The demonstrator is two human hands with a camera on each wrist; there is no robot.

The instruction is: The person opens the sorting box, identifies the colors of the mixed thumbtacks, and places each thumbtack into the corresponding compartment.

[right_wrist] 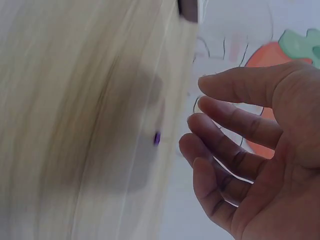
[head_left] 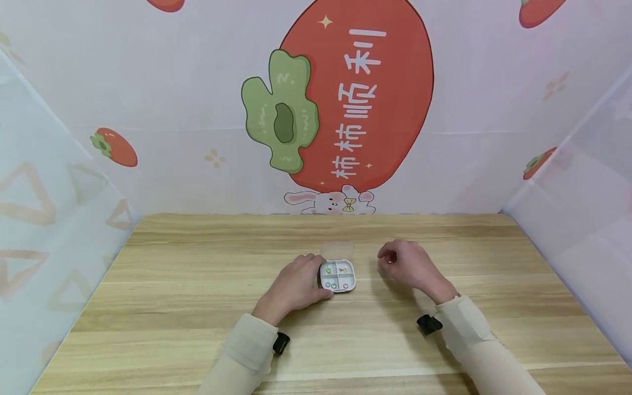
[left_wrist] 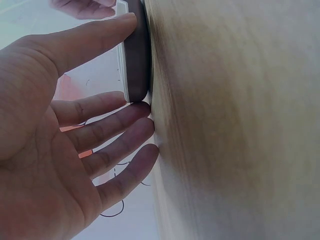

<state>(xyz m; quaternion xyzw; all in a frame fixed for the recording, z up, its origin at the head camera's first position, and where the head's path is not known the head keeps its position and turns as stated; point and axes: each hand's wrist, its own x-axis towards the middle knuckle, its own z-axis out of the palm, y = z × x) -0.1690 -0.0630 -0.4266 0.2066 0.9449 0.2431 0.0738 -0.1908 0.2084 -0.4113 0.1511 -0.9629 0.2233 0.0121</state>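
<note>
A small white pill box (head_left: 338, 276) with four compartments lies on the table, its clear lid (head_left: 337, 250) swung back on the far side. Small coloured ring-like pieces sit in the compartments. My left hand (head_left: 296, 282) holds the box at its left end, thumb at the near side and index finger at the far corner. The left wrist view shows the box's dark side wall (left_wrist: 137, 55) between that thumb and index finger. To the right of the box, my right hand (head_left: 407, 264) hovers over the table with fingers loosely bent; nothing shows between thumb and fingertips.
A tiny purple piece (right_wrist: 157, 138) lies on the wooden table (head_left: 173, 307) beneath my right hand. White cloth walls with persimmon prints (head_left: 395, 109) stand behind and at both sides. Each wrist wears a small black device (head_left: 428, 324).
</note>
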